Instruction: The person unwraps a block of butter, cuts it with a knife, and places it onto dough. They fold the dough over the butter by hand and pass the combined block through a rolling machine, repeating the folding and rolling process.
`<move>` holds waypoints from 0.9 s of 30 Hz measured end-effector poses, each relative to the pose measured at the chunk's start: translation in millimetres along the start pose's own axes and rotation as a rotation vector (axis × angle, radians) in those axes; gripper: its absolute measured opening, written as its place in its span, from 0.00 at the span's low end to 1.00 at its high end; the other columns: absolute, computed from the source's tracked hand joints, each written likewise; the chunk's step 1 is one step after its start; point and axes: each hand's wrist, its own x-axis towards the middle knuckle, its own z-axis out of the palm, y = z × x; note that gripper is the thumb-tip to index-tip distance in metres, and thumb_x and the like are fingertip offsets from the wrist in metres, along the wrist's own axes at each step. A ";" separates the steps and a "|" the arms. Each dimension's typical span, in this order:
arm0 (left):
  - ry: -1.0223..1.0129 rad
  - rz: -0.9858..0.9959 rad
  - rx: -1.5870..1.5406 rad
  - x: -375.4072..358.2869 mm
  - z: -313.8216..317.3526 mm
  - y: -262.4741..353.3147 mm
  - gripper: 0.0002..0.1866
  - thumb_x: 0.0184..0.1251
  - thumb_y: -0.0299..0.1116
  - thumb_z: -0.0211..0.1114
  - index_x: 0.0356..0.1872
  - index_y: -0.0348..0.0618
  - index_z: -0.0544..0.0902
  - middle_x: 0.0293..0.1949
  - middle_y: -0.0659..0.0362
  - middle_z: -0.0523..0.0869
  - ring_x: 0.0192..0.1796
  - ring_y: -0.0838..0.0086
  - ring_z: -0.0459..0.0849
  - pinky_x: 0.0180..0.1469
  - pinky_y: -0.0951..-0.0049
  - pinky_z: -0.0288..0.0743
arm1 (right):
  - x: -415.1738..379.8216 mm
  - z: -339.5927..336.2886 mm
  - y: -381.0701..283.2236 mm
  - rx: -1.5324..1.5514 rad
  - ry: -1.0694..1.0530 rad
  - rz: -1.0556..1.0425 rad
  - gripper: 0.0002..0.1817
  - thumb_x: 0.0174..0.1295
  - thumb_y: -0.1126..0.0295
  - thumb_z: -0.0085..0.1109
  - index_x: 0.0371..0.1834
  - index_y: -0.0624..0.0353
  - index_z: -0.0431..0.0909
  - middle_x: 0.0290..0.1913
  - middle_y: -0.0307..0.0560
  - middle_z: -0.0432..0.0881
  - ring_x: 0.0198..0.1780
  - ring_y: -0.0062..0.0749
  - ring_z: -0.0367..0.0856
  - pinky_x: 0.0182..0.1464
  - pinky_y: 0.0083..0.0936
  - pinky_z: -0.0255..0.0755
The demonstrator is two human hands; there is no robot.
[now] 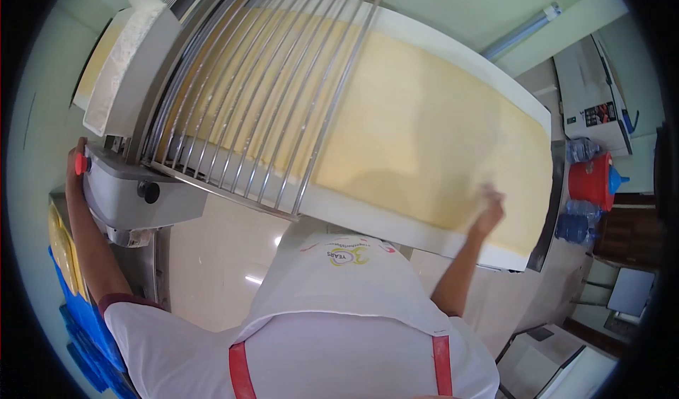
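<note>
A wide sheet of pale yellow dough [424, 130] lies on the white belt [382, 215] of a dough sheeter. It runs under the metal bar guard [283, 102]. At the far left, my left hand [76, 160] is against the side of the grey machine housing [134, 194], beside a red knob [83, 163]; its fingers are mostly hidden. Over the near right part of the dough is my right hand [491, 206], smeared by motion. Whether it touches the sheet, and how its fingers are held, I cannot make out.
A flour tray [131, 66] with a white scoop [145, 0] sits atop the machine. Blue and yellow items [67, 257] are at lower left. Beyond the belt's right end stand a red bucket [590, 181] and clear water bottles [573, 228]. A white chest [590, 95] is at upper right.
</note>
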 end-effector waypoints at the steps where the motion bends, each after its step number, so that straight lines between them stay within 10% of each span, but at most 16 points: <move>1: -0.008 -0.014 0.013 -4.5 -1.7 1.3 0.14 0.70 0.32 0.50 0.55 0.48 0.72 0.35 0.42 0.82 0.38 0.51 0.83 0.41 0.58 0.76 | 24.8 -28.7 18.7 -0.241 0.036 -0.106 0.29 0.74 0.53 0.36 0.60 0.69 0.73 0.56 0.58 0.80 0.62 0.48 0.73 0.69 0.39 0.57; 3: -0.006 -0.037 0.032 -6.3 -3.7 13.0 0.14 0.70 0.32 0.50 0.54 0.48 0.72 0.35 0.43 0.82 0.38 0.52 0.83 0.41 0.59 0.76 | 81.2 -59.2 72.5 -1.100 0.249 -0.207 0.37 0.72 0.44 0.34 0.67 0.70 0.63 0.68 0.63 0.67 0.65 0.52 0.69 0.66 0.47 0.62; 6: 0.039 0.020 -0.006 -12.0 -6.9 20.8 0.13 0.69 0.31 0.50 0.53 0.46 0.72 0.35 0.43 0.82 0.37 0.52 0.83 0.40 0.60 0.75 | 135.3 -22.2 47.6 -1.366 0.196 0.138 0.44 0.70 0.38 0.33 0.72 0.70 0.52 0.73 0.66 0.54 0.72 0.57 0.57 0.65 0.56 0.60; 8: 0.040 0.014 -0.011 -12.8 -13.3 30.4 0.13 0.69 0.31 0.50 0.52 0.45 0.72 0.35 0.43 0.82 0.37 0.51 0.82 0.41 0.59 0.75 | 172.5 20.7 28.3 -1.304 0.148 0.201 0.45 0.69 0.36 0.32 0.72 0.68 0.53 0.74 0.66 0.54 0.73 0.58 0.55 0.69 0.63 0.50; 13: 0.001 0.001 -0.007 -15.2 -14.5 30.6 0.11 0.69 0.30 0.48 0.49 0.41 0.72 0.37 0.41 0.83 0.40 0.47 0.82 0.42 0.56 0.74 | 0.9 250.2 -64.0 -1.036 -0.492 -0.832 0.31 0.68 0.58 0.44 0.66 0.73 0.63 0.69 0.73 0.60 0.72 0.59 0.58 0.71 0.56 0.51; 18: -0.016 0.045 -0.018 -26.8 10.2 -24.4 0.21 0.71 0.32 0.46 0.62 0.33 0.70 0.53 0.36 0.78 0.57 0.44 0.77 0.62 0.57 0.68 | -20.7 249.1 -83.9 -0.764 -0.843 -0.778 0.43 0.64 0.49 0.50 0.74 0.68 0.49 0.76 0.61 0.50 0.77 0.52 0.47 0.75 0.54 0.35; 21: 0.034 0.133 -0.049 -33.6 27.7 -57.2 0.24 0.71 0.33 0.47 0.64 0.29 0.68 0.60 0.38 0.75 0.65 0.51 0.72 0.68 0.61 0.63 | 138.6 231.7 -59.9 -0.898 -0.381 -0.372 0.43 0.67 0.44 0.45 0.74 0.69 0.48 0.76 0.62 0.51 0.77 0.50 0.47 0.74 0.55 0.37; 22: -0.010 -0.337 -0.728 -24.9 30.6 -46.2 0.23 0.73 0.39 0.48 0.61 0.33 0.73 0.58 0.40 0.78 0.62 0.52 0.76 0.65 0.60 0.67 | 146.8 243.2 -61.8 -0.901 -0.357 -0.376 0.44 0.67 0.43 0.44 0.74 0.69 0.48 0.76 0.62 0.51 0.77 0.50 0.47 0.75 0.54 0.37; 27: 0.014 -0.058 -0.242 -13.9 39.2 -51.8 0.24 0.73 0.41 0.48 0.61 0.33 0.73 0.58 0.40 0.78 0.61 0.52 0.76 0.65 0.60 0.67 | 7.4 279.0 -98.7 -1.009 -0.468 -0.640 0.46 0.66 0.40 0.41 0.74 0.70 0.47 0.77 0.60 0.49 0.78 0.49 0.44 0.75 0.55 0.33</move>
